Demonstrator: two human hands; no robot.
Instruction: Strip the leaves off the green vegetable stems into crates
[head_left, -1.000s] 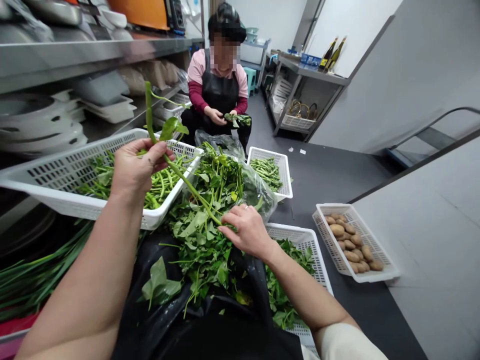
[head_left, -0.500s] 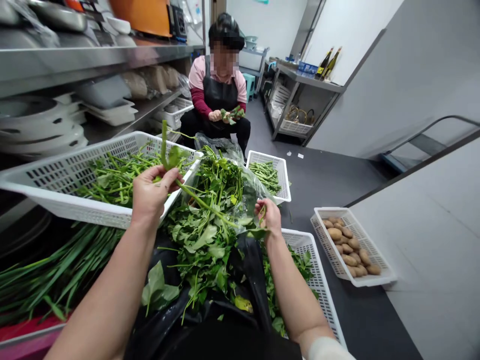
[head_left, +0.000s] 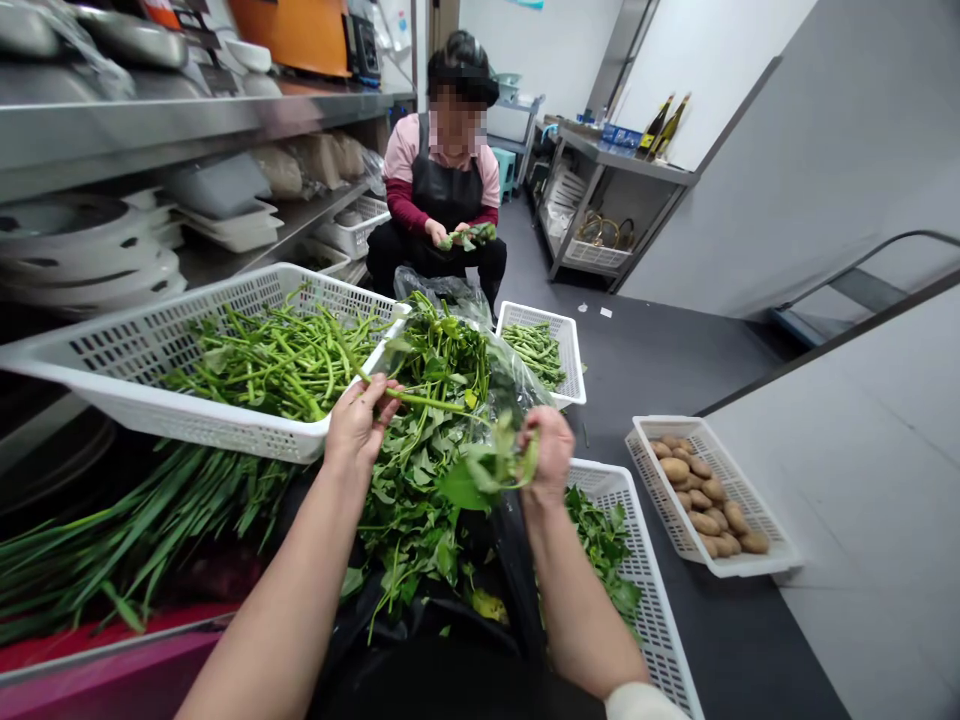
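Observation:
Between thumb and fingers, my left hand (head_left: 363, 418) pinches a long green stem (head_left: 424, 401) that points toward my other side. My right hand (head_left: 548, 452) is closed on green leaves (head_left: 480, 475) hanging at the stem's far end; motion blurs them a little. Under both hands spreads a heap of leafy greens (head_left: 412, 470) on black plastic and a clear bag (head_left: 517, 375). Beside my left hand stands a white basket (head_left: 187, 412) of stripped stems (head_left: 285, 355). Below my right forearm, another white basket (head_left: 637, 540) holds loose leaves (head_left: 604, 545).
A co-worker (head_left: 450, 180) crouches opposite, holding greens. A small basket (head_left: 579, 370) of cut green pieces sits beyond the bag. Potatoes (head_left: 705, 500) fill a basket at right. Long green leaves (head_left: 150, 530) lie at lower left, below a steel shelf (head_left: 187, 125).
My left hand has moved right and down, away from the stem basket. My right hand has turned, bringing a bunch of leaves up. A leafy piece near my left hand is gone from view.

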